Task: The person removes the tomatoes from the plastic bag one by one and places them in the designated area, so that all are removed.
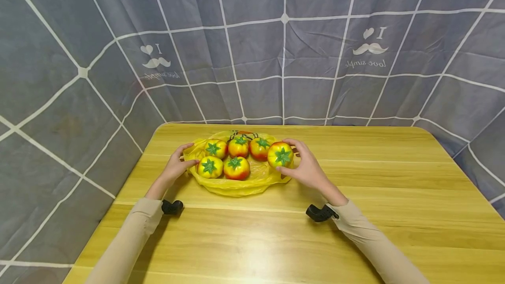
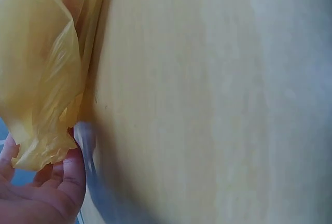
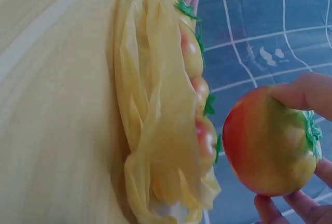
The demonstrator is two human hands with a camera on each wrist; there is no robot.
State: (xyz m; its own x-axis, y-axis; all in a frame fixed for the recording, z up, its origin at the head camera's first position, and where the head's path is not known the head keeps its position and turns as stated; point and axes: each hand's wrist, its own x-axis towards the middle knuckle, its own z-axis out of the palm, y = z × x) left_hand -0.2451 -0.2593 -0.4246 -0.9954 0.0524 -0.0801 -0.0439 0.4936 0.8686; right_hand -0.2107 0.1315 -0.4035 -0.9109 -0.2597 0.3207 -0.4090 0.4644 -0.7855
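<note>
Several red-and-yellow tomatoes [image 1: 236, 168] with green star-shaped leaf tops sit inside a spread yellow plastic bag [image 1: 236, 189], its rim folded down around them. My right hand [image 1: 305, 168] grips one more tomato [image 1: 280, 154] between thumb and fingers at the bag's right side. In the right wrist view this tomato [image 3: 270, 141] is raised beside the bag [image 3: 161, 94], apart from the others. My left hand [image 1: 176, 165] holds the bag's left edge, thumb close to the nearest tomato [image 1: 210, 167]. The left wrist view has the bag's crumpled corner [image 2: 46, 146] between thumb and fingers.
The bag lies toward the back left of a wooden table [image 1: 252, 231]. A grey curtain with white grid lines [image 1: 256, 56] hangs behind the table and along its sides. Black wrist mounts [image 1: 321, 213] sit at both cuffs.
</note>
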